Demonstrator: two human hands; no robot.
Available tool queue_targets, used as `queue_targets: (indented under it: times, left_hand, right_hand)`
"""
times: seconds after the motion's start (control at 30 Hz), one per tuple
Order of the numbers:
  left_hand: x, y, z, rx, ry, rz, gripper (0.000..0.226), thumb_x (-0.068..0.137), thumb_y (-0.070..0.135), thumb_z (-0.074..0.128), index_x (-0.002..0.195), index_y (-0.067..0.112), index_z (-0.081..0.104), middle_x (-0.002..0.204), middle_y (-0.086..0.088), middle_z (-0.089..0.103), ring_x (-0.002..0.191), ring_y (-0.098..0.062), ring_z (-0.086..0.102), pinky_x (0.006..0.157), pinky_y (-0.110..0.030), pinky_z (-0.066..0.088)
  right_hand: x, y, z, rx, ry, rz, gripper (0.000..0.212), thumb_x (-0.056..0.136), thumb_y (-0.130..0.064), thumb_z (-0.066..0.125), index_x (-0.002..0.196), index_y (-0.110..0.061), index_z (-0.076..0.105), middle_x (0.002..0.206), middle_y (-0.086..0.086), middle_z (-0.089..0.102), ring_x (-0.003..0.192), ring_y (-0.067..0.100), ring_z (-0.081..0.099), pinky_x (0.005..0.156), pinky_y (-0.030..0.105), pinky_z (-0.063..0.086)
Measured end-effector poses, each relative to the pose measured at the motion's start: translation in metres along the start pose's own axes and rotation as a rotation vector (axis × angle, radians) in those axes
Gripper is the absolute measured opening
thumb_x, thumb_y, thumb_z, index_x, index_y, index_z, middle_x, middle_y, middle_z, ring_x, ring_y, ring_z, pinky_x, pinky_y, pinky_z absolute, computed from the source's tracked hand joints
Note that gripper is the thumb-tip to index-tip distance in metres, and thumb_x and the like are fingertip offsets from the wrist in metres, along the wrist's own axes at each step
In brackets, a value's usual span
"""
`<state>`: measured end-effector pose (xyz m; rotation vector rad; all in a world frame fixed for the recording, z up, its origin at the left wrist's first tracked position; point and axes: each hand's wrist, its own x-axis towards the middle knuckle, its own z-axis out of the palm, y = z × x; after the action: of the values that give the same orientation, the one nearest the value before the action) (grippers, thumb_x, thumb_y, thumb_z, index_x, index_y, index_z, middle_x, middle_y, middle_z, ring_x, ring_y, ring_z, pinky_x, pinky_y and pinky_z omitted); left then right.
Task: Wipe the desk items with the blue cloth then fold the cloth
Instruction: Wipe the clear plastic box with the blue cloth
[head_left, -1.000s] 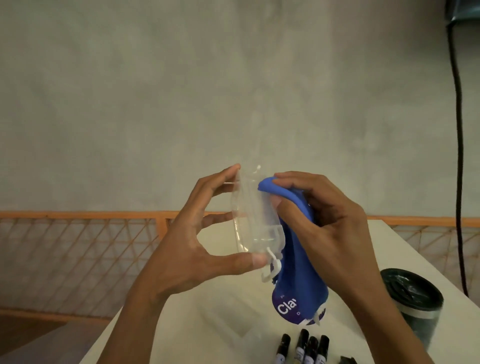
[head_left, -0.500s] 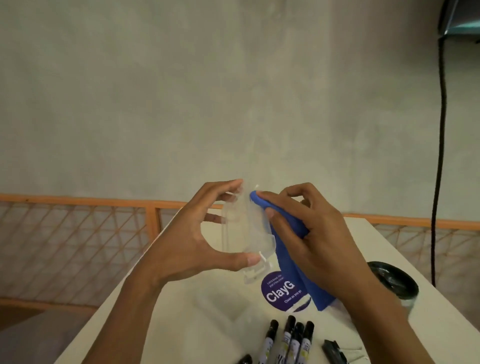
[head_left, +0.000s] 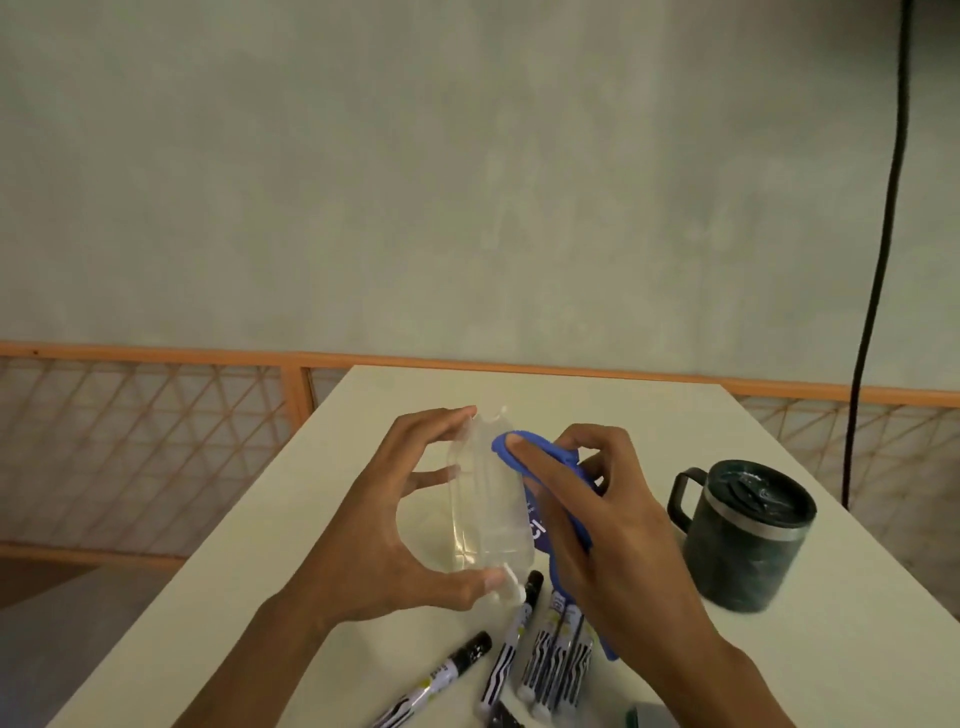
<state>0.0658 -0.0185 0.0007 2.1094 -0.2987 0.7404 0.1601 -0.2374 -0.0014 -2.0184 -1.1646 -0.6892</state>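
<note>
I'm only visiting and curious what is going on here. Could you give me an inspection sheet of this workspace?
Surface: pale desk, no spills seen.
Job's things: blue cloth pressed against a clear plastic case held above the desk; cloth not yet folded.
Clutter: lidded dark mug at right; black-and-white markers lying near the front edge.
Hands: left hand grips the case between thumb and fingertips; right hand holds the cloth, with its index finger pressing the cloth to the case.
Cables: one black cable hangs down the wall at right.
Surroundings: grey wall; orange railing with mesh behind the desk.
</note>
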Motion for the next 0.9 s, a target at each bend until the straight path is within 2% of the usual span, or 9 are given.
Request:
queue_targets:
  times: [0.13,0.23,0.33,0.6,0.77,0.9]
  left_hand:
    - [-0.002,-0.003,0.005,0.018,0.053,0.016,0.119,0.06,0.026,0.106,0.161,0.027,0.042,0.16,0.0,0.042,0.152,-0.025,0.042,0.113,-0.034,0.053]
    - [-0.002,-0.004,0.006,0.032,0.031,-0.001,0.121,0.062,0.027,0.106,0.163,0.03,0.04,0.159,0.004,0.041,0.153,-0.023,0.041,0.116,-0.039,0.052]
    - [-0.003,-0.004,0.008,0.032,-0.009,0.001,0.121,0.062,0.027,0.106,0.164,0.028,0.04,0.157,0.001,0.041,0.153,-0.023,0.041,0.116,-0.042,0.051]
    - [-0.004,-0.01,0.004,0.051,0.003,-0.008,0.117,0.062,0.029,0.105,0.161,0.025,0.043,0.155,0.002,0.042,0.15,-0.022,0.045,0.114,-0.043,0.054]
    - [-0.005,-0.01,0.005,0.051,-0.027,-0.003,0.118,0.06,0.028,0.106,0.16,0.025,0.044,0.155,0.002,0.044,0.149,-0.023,0.045,0.114,-0.043,0.053]
    - [-0.005,-0.012,0.001,0.036,-0.014,-0.016,0.118,0.06,0.028,0.105,0.16,0.023,0.043,0.157,0.002,0.044,0.15,-0.024,0.044,0.114,-0.045,0.054]
  right_hand:
    - [-0.005,-0.005,0.0,-0.043,-0.001,-0.052,0.047,0.107,-0.03,0.049,0.153,-0.033,0.056,0.141,0.0,0.041,0.091,0.01,0.052,0.07,0.021,0.055]
    - [-0.005,-0.003,0.002,-0.057,0.01,-0.045,0.047,0.105,-0.027,0.055,0.152,-0.032,0.056,0.143,0.002,0.04,0.096,0.011,0.05,0.071,0.031,0.061]
    - [-0.005,-0.002,0.003,-0.076,0.039,-0.037,0.051,0.103,-0.02,0.062,0.153,-0.029,0.056,0.142,0.006,0.041,0.098,0.012,0.049,0.07,0.037,0.062]
    - [-0.015,0.003,0.006,-0.07,-0.004,-0.083,0.051,0.103,-0.011,0.069,0.151,-0.027,0.059,0.144,0.006,0.039,0.104,0.015,0.052,0.075,0.04,0.064]
    - [-0.017,0.001,0.004,-0.082,0.034,-0.052,0.057,0.1,-0.012,0.073,0.152,-0.028,0.057,0.145,0.001,0.034,0.107,0.009,0.046,0.076,0.04,0.065]
    - [-0.02,0.0,0.005,-0.067,0.013,-0.095,0.053,0.101,-0.008,0.069,0.151,-0.027,0.06,0.144,0.007,0.039,0.107,0.016,0.05,0.077,0.041,0.063]
